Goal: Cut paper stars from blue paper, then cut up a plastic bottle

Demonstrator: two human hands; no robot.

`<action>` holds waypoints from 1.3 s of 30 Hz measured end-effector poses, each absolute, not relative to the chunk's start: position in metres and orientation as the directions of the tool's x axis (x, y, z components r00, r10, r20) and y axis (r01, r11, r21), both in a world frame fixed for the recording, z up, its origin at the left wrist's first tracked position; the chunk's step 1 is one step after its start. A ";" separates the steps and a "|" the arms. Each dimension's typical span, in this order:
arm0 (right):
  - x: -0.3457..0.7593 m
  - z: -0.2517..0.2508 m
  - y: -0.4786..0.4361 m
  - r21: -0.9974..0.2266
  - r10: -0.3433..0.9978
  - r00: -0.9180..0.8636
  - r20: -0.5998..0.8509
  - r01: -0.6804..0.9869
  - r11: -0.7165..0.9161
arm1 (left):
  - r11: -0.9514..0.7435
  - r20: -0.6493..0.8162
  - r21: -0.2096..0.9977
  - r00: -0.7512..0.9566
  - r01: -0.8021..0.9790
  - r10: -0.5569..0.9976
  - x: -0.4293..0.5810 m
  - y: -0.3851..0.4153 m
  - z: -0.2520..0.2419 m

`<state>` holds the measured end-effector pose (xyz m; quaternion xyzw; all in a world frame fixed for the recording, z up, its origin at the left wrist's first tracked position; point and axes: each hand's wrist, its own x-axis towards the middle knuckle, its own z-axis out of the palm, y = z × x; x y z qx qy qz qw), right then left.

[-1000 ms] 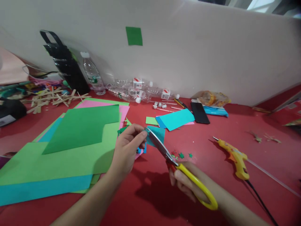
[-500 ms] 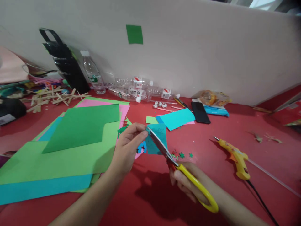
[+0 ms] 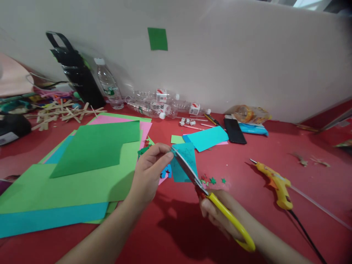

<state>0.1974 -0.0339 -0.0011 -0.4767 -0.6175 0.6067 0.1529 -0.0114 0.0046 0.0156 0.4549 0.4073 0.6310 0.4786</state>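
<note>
Between the thumb and fingertips of my left hand, the upper left corner of a small blue paper is pinched. Faint star outlines are drawn on this paper. My right hand is closed around the handles of a pair of scissors, one yellow and one partly hidden red. Their blades slant up and left across the paper, with the tips right by my left fingertips. Whether the blades are fully closed is hard to see. Small cut green stars lie on the table just beyond the scissors, beside tiny red ones.
Large green sheets are stacked at the left. A yellow glue gun with its cord lies at the right. Bright blue paper, a black phone and plastic bottles are along the back, near a black flask.
The blue paper has swung slightly, its lower right edge shifting a little right and down. The yellow handle has turned slightly. My left hand keeps its pinch in nearly the same place.
</note>
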 end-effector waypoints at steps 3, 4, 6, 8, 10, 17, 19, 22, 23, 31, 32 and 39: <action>0.198 -0.001 -0.033 -0.900 0.767 -0.519 -0.377 0.399 -0.173 | -0.213 0.186 0.948 -0.131 -0.239 0.974 -0.011 0.005 0.016; 0.199 0.000 -0.033 -0.905 0.765 -0.530 -0.365 0.394 -0.159 | -0.213 0.185 0.946 -0.129 -0.245 0.974 -0.011 0.005 0.016; 0.199 0.002 -0.032 -0.914 0.759 -0.554 -0.343 0.384 -0.132 | -0.208 0.180 0.943 -0.127 -0.259 0.975 -0.011 0.005 0.016; 0.199 0.003 -0.031 -0.913 0.751 -0.563 -0.345 0.387 -0.129 | -0.204 0.176 0.943 -0.126 -0.262 0.976 -0.010 0.005 0.016; 0.199 0.003 -0.031 -0.911 0.750 -0.558 -0.356 0.386 -0.145 | -0.202 0.174 0.945 -0.127 -0.256 0.977 -0.010 0.005 0.017; 0.199 0.005 -0.029 -0.913 0.732 -0.572 -0.370 0.370 -0.173 | -0.210 0.183 0.954 -0.138 -0.213 0.973 -0.012 0.005 0.016; 0.199 0.007 -0.028 -0.913 0.722 -0.585 -0.370 0.373 -0.166 | -0.208 0.183 0.960 -0.139 -0.189 0.973 -0.012 0.005 0.016; 0.200 0.007 -0.026 -0.915 0.723 -0.588 -0.362 0.373 -0.155 | -0.209 0.189 0.964 -0.131 -0.165 0.973 -0.013 0.007 0.016; 0.200 0.007 -0.026 -0.914 0.726 -0.584 -0.363 0.373 -0.158 | -0.209 0.190 0.964 -0.127 -0.163 0.973 -0.014 0.007 0.016; 0.196 0.001 -0.027 -0.887 0.754 -0.490 -0.438 0.373 -0.273 | -0.217 0.198 0.962 -0.122 -0.166 0.973 -0.013 0.006 0.016; 0.195 0.001 -0.027 -0.883 0.758 -0.477 -0.444 0.376 -0.280 | -0.218 0.199 0.960 -0.123 -0.174 0.972 -0.013 0.006 0.016; 0.192 0.002 -0.030 -0.922 0.849 -0.381 -0.366 0.272 -0.276 | -0.106 0.050 0.949 -0.189 -0.297 0.981 -0.011 0.009 0.013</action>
